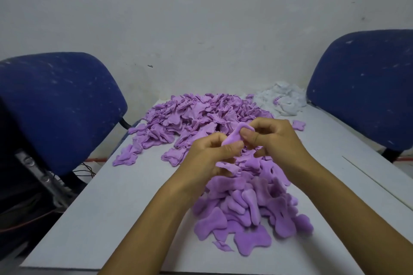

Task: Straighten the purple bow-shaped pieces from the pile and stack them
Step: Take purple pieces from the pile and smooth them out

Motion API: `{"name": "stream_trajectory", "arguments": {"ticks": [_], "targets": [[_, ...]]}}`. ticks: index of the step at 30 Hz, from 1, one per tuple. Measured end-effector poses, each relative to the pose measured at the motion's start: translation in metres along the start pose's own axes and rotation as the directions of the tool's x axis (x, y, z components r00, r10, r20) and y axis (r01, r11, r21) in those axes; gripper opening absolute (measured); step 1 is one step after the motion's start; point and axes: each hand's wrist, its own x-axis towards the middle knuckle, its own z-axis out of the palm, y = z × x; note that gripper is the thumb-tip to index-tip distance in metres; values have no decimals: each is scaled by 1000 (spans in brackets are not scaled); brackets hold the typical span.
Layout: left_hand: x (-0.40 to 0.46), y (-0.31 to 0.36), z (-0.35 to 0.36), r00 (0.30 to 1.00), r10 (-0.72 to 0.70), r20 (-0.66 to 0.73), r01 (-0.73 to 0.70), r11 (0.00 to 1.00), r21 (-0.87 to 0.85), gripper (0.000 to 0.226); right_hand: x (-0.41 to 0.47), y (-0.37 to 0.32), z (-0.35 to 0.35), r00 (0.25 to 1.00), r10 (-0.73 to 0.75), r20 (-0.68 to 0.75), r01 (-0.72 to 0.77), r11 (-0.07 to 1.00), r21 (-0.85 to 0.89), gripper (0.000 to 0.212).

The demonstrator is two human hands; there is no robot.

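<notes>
Purple bow-shaped piece (233, 137) sits pinched between both hands, lifted just above the near pile (250, 203) of loose purple pieces on the white worktop (107, 196). From the one head view, it looks curled or folded over on itself, its upper end bent round at the right fingertips. To do this step well, I'd say each hand should take one lobe near its edge and draw outward gently, so the narrow waist opens flat without stretching; the fabric looks soft and limp, so a hard tug would likely distort it. Once flat, it wants laying square on a stack, lobes matched.

The left hand (210, 154) comes in from below, fingers curled, thumb and fingertips nipping the lower end of the piece. The right hand (274, 136) reaches across from the right, knuckles up, fingers bent and gripping the upper end. The two hands almost touch.

Farther back lies a wide spread of purple pieces (196, 116), with a heap of white stuffing (281, 100) beside it near the wall. A blue chair (55, 107) stands at each side.
</notes>
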Motion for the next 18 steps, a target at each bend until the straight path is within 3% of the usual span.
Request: {"name": "stream_trajectory", "arguments": {"ticks": [1, 4, 6, 10, 11, 15, 18], "targets": [[1, -1, -1, 997, 30, -75, -30, 1000, -3, 11, -1, 0, 0, 1000, 10, 24, -10, 1000, 28, 16], [5, 0, -11, 946, 29, -322, -83, 984, -155, 25, -2, 1, 4, 999, 42, -13, -40, 991, 128, 20], [7, 4, -20, 916, 35, -399, -101, 984, -146, 27, -1, 2, 5, 998, 57, -35, -50, 984, 172, 22], [2, 4, -15, 991, 77, -109, -95, 980, -173, 37, -3, 3, 7, 999, 27, -17, -24, 985, 169, 17], [1, 2, -11, 992, 88, -92, -101, 983, -156, 39, -4, 3, 8, 1000, 26, -13, -24, 986, 168, 16], [3, 0, -8, 945, 179, -275, -181, 983, 17, 16, -6, 7, 9, 993, 72, 94, -82, 990, 110, 14], [2, 2, -12, 936, 252, -247, -225, 965, 132, 15, -9, 7, 10, 994, 62, 86, -71, 993, 95, 16]]}}
